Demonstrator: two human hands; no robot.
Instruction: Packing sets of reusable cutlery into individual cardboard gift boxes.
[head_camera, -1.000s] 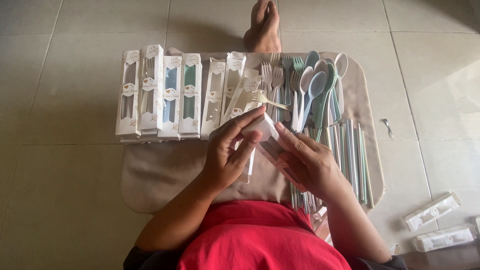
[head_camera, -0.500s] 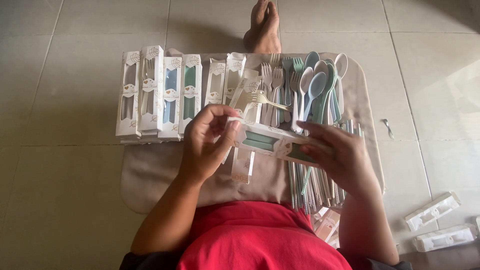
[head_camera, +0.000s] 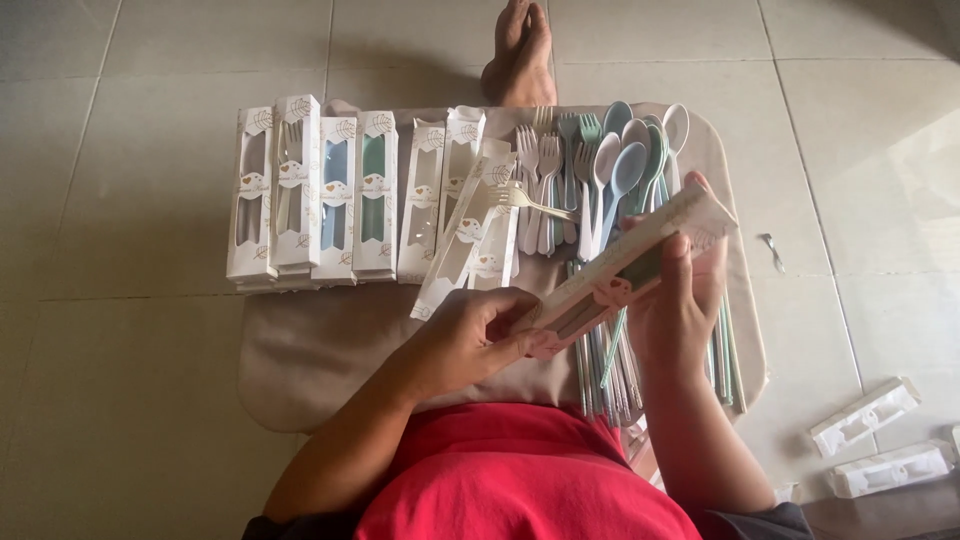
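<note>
Both hands grip one long white box (head_camera: 625, 265) over the lap, left hand (head_camera: 480, 335) pinching its near end, right hand (head_camera: 685, 290) wrapped round the far end; six or so filled boxes (head_camera: 330, 195) lie at ten o'clock; many loose forks and spoons (head_camera: 600, 170) at twelve remain unpacked, I judge.

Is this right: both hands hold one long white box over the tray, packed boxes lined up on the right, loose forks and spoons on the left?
Sides are swapped. In the head view, the packed boxes line up on the left and the loose forks and spoons lie on the right. The rest holds: left hand and right hand hold one long white box over the tray.
</note>
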